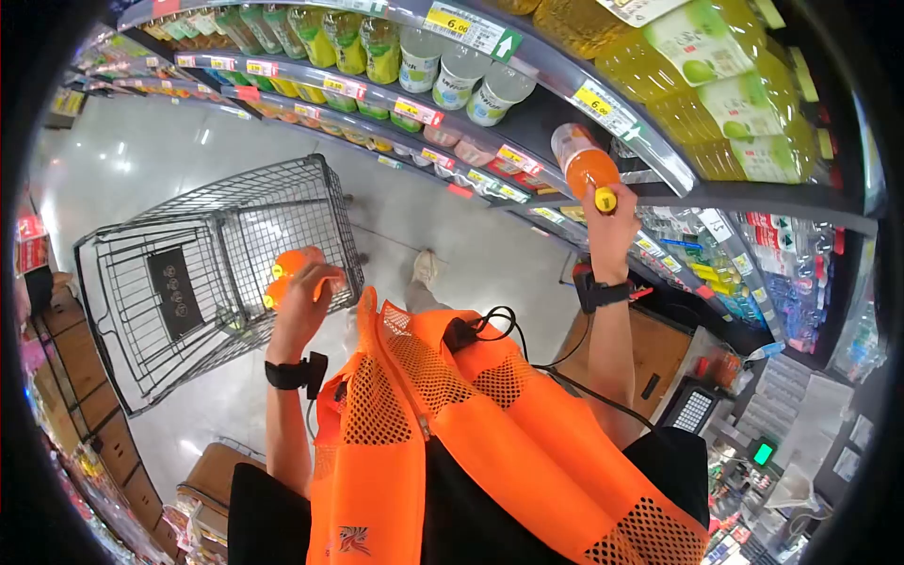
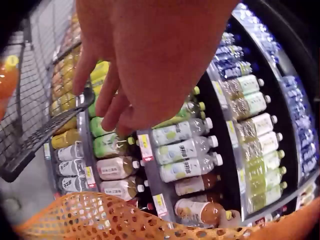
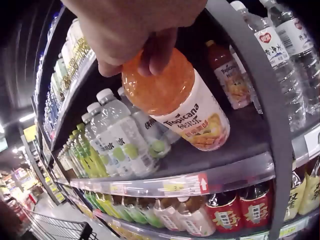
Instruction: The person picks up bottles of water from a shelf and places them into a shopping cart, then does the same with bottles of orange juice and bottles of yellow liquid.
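My right hand (image 1: 612,231) (image 3: 135,30) grips an orange drink bottle (image 1: 589,168) (image 3: 197,117) near its yellow-capped end. The bottle is tilted, its white-labelled base over the shelf in the right wrist view. Behind it on that shelf stands a similar bottle (image 3: 231,77). My left hand (image 1: 306,297) (image 2: 140,65) hangs with loosely bent fingers and nothing visible between them. In the head view it overlaps the cart's near side, beside orange bottles (image 1: 299,256) with yellow caps; one orange bottle (image 2: 7,82) shows at the left wrist view's edge, apart from the fingers.
A wire shopping cart (image 1: 217,217) stands on the grey floor (image 1: 395,207) at the left. Clear-bottled drinks (image 3: 120,132) line the shelf left of the held bottle. A dark upright (image 3: 277,115) borders it on the right. Brown boxes (image 1: 626,348) sit below the shelving.
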The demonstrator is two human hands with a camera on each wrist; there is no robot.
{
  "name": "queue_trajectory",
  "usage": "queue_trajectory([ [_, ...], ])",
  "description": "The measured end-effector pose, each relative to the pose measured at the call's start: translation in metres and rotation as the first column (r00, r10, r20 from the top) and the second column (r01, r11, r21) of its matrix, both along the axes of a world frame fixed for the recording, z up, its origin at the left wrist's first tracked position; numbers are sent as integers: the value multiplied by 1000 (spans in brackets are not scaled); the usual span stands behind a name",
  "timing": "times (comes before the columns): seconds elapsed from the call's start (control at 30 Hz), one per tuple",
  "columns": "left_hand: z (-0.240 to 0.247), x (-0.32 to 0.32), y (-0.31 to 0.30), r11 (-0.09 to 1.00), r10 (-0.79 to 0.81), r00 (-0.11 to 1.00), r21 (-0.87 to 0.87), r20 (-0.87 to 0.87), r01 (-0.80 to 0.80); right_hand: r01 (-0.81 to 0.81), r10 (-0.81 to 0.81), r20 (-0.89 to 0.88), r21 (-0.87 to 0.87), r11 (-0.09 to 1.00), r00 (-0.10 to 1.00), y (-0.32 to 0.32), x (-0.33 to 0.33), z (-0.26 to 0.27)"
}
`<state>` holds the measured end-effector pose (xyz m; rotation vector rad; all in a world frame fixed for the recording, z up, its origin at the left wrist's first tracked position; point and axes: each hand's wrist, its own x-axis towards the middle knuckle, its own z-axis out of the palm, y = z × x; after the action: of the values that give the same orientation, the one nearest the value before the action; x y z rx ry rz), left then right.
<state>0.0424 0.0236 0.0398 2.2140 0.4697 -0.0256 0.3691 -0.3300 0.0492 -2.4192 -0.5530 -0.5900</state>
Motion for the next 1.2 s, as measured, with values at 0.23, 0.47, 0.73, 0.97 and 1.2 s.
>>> queue_trajectory([
  [0.23,58,27,-40,968,-211,976,-128,58,216,-152,152,86,-7,988,985,-7,-79,86],
  [0.47,93,60,-81,941,-314,906,-33,282,337,-744,710,-332,38,668,621,72,-116,131],
  [0.73,62,-5,-32,981,-152,971,145,182,126,-948,928,-362,317,38,-84,189,-146,106],
  [0.97,-32,-33,41,913,407,905,-93,125,-397,-694,636,-682,258,672,362,117,-77,59],
  [1.2,-212,-19,89,914,374,925,-198,67,-355,-252,395,-785,308,917,478,1,-39,21],
])
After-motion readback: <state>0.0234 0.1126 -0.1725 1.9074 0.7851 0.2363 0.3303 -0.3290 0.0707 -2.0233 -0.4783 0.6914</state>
